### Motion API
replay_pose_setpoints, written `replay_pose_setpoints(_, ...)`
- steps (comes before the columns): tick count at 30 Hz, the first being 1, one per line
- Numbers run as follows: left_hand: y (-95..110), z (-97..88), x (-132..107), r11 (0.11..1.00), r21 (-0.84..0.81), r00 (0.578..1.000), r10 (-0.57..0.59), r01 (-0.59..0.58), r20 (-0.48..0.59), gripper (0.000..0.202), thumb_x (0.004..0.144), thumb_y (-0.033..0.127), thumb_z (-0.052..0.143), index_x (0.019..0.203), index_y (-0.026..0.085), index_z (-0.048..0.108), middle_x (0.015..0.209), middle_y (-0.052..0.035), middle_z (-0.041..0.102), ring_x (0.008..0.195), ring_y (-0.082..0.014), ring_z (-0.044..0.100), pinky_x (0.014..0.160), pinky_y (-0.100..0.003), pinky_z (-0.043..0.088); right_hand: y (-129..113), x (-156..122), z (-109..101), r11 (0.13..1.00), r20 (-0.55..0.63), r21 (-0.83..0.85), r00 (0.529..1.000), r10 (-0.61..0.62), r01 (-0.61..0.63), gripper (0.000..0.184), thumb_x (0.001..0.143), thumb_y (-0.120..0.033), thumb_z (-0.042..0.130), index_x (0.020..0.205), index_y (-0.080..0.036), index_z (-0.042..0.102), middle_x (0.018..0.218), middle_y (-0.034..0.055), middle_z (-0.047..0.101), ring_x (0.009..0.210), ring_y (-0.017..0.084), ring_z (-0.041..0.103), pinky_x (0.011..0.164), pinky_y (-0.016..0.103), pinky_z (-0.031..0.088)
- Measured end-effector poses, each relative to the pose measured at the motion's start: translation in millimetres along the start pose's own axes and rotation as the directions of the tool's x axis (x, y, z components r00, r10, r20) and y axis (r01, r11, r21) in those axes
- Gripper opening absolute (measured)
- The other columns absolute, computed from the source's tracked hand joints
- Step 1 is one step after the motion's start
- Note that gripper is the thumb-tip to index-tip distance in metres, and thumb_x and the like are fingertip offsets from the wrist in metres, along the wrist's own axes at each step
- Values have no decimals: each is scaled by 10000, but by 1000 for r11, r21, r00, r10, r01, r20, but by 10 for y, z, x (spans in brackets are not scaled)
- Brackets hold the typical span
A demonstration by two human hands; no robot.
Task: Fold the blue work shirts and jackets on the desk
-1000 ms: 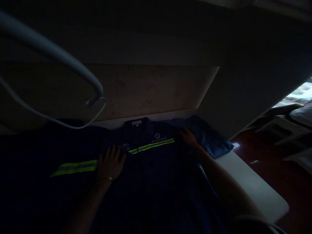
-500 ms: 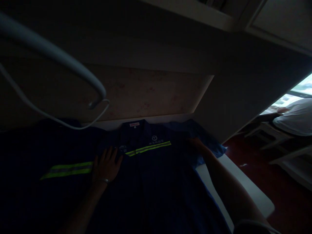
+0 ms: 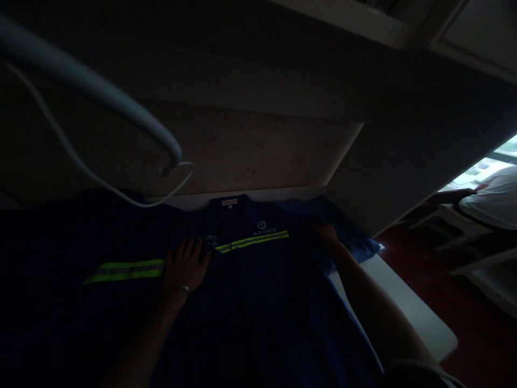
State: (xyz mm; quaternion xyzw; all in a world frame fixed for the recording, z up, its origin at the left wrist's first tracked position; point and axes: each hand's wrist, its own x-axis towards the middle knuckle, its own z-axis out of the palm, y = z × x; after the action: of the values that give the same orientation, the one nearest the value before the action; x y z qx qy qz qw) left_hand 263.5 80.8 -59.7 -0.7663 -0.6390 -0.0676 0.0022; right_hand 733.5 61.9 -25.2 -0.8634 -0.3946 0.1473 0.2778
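I am logging dim light. A pale curved tube (image 3: 100, 89) is reaching in from upper left, a thin white cord (image 3: 86, 170) looping from its tip. A faintly patterned panel (image 3: 250, 145) is standing behind the pale desk (image 3: 410, 307). Far right, I am noting a white-topped person (image 3: 495, 196), partly cut off, above red floor (image 3: 430, 272).

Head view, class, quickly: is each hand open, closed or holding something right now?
Left hand: open, palm down on the dark blue, yellow-green-striped cloth jacket.
Right hand: at the jacket's shoulder; too dark to tell open or closed.
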Motion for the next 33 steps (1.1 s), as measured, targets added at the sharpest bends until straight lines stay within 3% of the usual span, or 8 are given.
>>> replay_pose_setpoints(4, -1, 13, 5, 1000, -5, 1000, -4, 4, -17, 650, 936, 575, 234, 1458, 244, 436, 1579, -63, 345, 1453, -308, 281, 1161, -603, 174, -222, -126, -39, 996, -54, -84, 998, -32, 28, 492, 915, -363, 444, 1314, -122, 600, 1121, 154, 704, 1039, 290, 655, 878, 384, 496)
replay_pose_setpoints(7, -7, 32, 3, 1000, -5, 1000, -2, 2, -23, 637, 937, 564, 247, 1454, 246, 442, 1579, -60, 347, 1452, -308, 280, 1156, -610, 176, -522, -393, 6, 939, -29, -243, 966, -257, 243, 476, 956, -366, 393, 1351, -173, 576, 1245, 136, 662, 1120, 287, 622, 941, 363, 457)
replay_pose_setpoints(11, -5, 22, -6, 1000, 0, 1000, -2, 2, -21, 635, 938, 557, 247, 1451, 240, 447, 1576, -58, 353, 1449, -305, 286, 1158, -603, 178, -856, -878, 166, 727, 285, -347, 805, -520, 592, 457, 987, -418, 362, 1357, -245, 566, 1266, 85, 661, 1069, 251, 648, 915, 321, 466)
replay_pose_setpoints(14, 3, -1, -10, 1000, -3, 1000, -4, 4, -18, 640, 937, 564, 238, 1456, 247, 439, 1578, -58, 349, 1447, -306, 293, 1159, -598, 181, -974, -1026, 265, 676, 392, -265, 718, -575, 687, 515, 967, -591, 359, 1297, -284, 610, 1234, 53, 678, 1081, 246, 644, 928, 319, 467)
replay_pose_setpoints(19, 12, -11, -1, 1000, -11, 1000, -7, 7, -9, 647, 935, 575, 235, 1454, 249, 443, 1586, -51, 330, 1453, -305, 282, 1159, -610, 175, -947, -767, 495, 757, 53, -384, 831, -554, 529, 619, 1001, -570, 247, 1441, -194, 467, 1539, 99, 395, 1387, 263, 379, 1135, 398, 288)
replay_pose_setpoints(22, 15, -14, 1, 1000, -10, 1000, -9, 9, 2, 648, 936, 570, 235, 1462, 246, 429, 1583, -51, 338, 1455, -307, 278, 1159, -612, 173, -807, -630, 753, 723, 206, -457, 853, -480, 518, 678, 1000, -566, 251, 1531, -148, 306, 1618, 114, 207, 1475, 292, 189, 1178, 515, 150)
replay_pose_setpoints(26, 15, -11, -20, 1000, -8, 1000, 2, -2, 10, 657, 938, 575, 215, 1471, 248, 417, 1587, -59, 326, 1459, -306, 271, 1159, -607, 171, -643, -573, 991, 717, 356, -456, 846, -396, 528, 724, 996, -599, 190, 1560, -146, 220, 1631, 105, 145, 1494, 287, 120, 1182, 542, 101)
replay_pose_setpoints(33, 1, -75, 79, 996, -81, 992, -22, 32, 125, 681, 936, 583, 226, 1491, 218, 378, 1609, -85, 269, 1483, -317, 211, 1176, -619, 119, -789, -570, 775, 783, 413, -354, 837, -359, 511, 682, 1001, -530, 238, 1546, -121, 249, 1628, 133, 144, 1490, 286, 145, 1183, 520, 137)
